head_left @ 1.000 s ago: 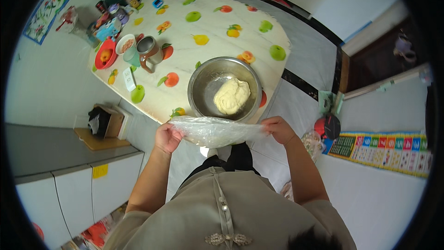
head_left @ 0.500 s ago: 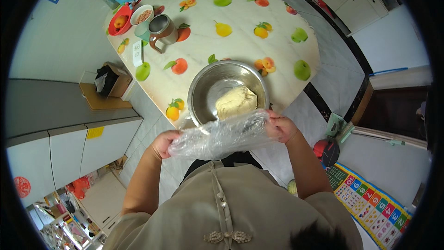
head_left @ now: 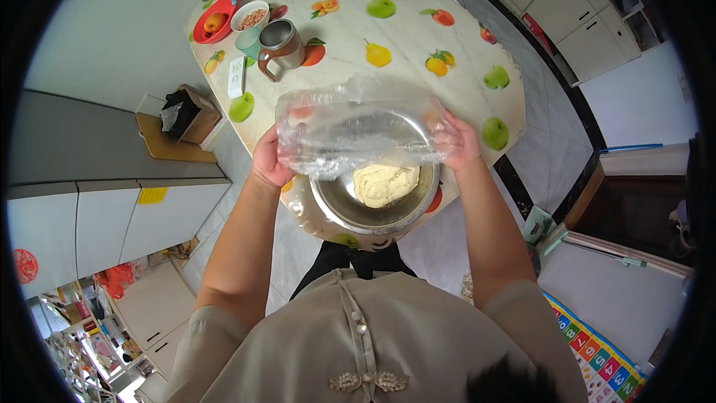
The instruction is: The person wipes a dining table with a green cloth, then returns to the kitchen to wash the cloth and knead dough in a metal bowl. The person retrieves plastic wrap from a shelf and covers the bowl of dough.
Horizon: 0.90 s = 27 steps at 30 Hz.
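Between my two hands stretches a crinkled sheet of clear plastic wrap [head_left: 350,130], held above the far half of a steel bowl [head_left: 332,207]. My left hand [head_left: 273,158] is closed on the wrap's left end. At the other end, my right hand [head_left: 461,142] grips it too, its fingertips partly veiled by the film. A pale lump of dough [head_left: 384,185] lies in the bowl, its near part uncovered and its far edge close under the wrap. The bowl's far rim shows only through the plastic.
The bowl stands at the near edge of the fruit-patterned table [head_left: 418,37]. Farther left are a brown-handled mug [head_left: 282,48], a green cup [head_left: 248,42], a white bowl of nuts [head_left: 250,16], a red fruit dish [head_left: 214,21] and a small white device [head_left: 236,77].
Both hands have moved forward, carrying the wrap from the bowl's near side to over its far half. The dough's near side has come into view. The whole view has shifted slightly.
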### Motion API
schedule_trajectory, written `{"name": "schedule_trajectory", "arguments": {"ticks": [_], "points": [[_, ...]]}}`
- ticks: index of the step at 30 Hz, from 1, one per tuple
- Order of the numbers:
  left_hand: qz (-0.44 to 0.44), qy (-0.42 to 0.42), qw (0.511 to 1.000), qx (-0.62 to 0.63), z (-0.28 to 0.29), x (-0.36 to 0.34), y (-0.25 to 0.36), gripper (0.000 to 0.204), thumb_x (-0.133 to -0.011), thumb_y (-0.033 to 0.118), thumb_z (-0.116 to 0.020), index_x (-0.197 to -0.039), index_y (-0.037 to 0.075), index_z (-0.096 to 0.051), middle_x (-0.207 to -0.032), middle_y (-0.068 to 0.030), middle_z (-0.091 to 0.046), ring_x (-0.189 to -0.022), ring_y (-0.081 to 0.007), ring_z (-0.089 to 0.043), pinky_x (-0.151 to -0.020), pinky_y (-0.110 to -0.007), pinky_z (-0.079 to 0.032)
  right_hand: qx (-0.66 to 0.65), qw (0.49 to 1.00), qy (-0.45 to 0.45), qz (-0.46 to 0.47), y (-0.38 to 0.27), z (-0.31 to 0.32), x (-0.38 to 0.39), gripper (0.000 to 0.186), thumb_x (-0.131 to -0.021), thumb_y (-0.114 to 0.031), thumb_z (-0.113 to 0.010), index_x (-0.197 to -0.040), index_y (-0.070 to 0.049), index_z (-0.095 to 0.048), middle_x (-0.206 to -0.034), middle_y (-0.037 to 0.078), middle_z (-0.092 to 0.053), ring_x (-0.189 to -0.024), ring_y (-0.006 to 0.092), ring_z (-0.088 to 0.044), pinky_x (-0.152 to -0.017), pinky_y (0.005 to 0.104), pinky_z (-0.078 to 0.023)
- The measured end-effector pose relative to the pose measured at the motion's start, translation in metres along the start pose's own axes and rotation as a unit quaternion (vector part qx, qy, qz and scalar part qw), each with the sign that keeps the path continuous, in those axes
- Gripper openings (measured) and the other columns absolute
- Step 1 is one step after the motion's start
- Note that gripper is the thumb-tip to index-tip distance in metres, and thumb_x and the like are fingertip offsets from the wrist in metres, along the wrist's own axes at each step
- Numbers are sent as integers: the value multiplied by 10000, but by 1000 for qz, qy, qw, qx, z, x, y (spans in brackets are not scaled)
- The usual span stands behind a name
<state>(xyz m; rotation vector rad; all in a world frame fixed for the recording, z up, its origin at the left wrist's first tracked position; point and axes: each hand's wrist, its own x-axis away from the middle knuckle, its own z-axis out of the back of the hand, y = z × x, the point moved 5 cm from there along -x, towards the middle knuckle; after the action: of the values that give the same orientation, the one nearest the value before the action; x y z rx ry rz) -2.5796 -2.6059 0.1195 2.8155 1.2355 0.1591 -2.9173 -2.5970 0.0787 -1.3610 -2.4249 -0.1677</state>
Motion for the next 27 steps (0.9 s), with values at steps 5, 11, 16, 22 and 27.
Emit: {"name": "schedule_trajectory", "arguments": {"ticks": [5, 11, 16, 22, 27], "points": [[104, 138, 985, 28, 70, 33, -7, 327, -961, 122, -388, -1221, -34, -513, -691, -30, -533, -544, -118, -515, -471, -254, -458, 77, 993, 70, -48, -6, 45, 2, 236, -925, -110, -486, -1157, -109, -529, -725, 22, -515, -449, 45, -379, -348, 186, -308], [59, 309, 948, -50, 55, 94, -84, 403, -928, 160, -456, -1319, 62, -474, -926, -58, -626, -794, -183, -611, -725, -341, -516, 102, 991, 64, -50, 37, 94, 96, 269, -843, -84, -552, -1111, -114, -544, -752, 6, -532, -532, 64, -453, -564, 245, -448], [91, 305, 941, -116, 86, 129, -145, 393, -876, 135, -509, -1260, 49, -510, -1145, -112, -622, -1087, -283, -586, -927, -436, -483, 305, 933, 192, 2, 96, 105, 113, 244, -786, -19, -577, -1022, -77, -584, -855, 45, -593, -687, 139, -555, -750, 329, -505], [-42, 543, 754, -368, 120, 121, -90, 425, -883, 68, -547, -1294, 86, -440, -1016, -85, -604, -818, -183, -590, -694, -338, -497, 481, 731, 405, 264, 63, 125, 89, 177, -829, 10, -499, -971, -45, -588, -852, 53, -598, -743, 129, -588, -578, 263, -491], [-60, 515, 766, -380, 44, 93, -60, 437, -928, 144, -521, -1346, 128, -396, -1170, -55, -548, -961, -210, -572, -759, -349, -490, 499, 780, 358, 123, 67, 62, 93, 253, -855, -106, -464, -1082, -36, -552, -943, 91, -629, -715, 203, -649, -585, 309, -530]]}}
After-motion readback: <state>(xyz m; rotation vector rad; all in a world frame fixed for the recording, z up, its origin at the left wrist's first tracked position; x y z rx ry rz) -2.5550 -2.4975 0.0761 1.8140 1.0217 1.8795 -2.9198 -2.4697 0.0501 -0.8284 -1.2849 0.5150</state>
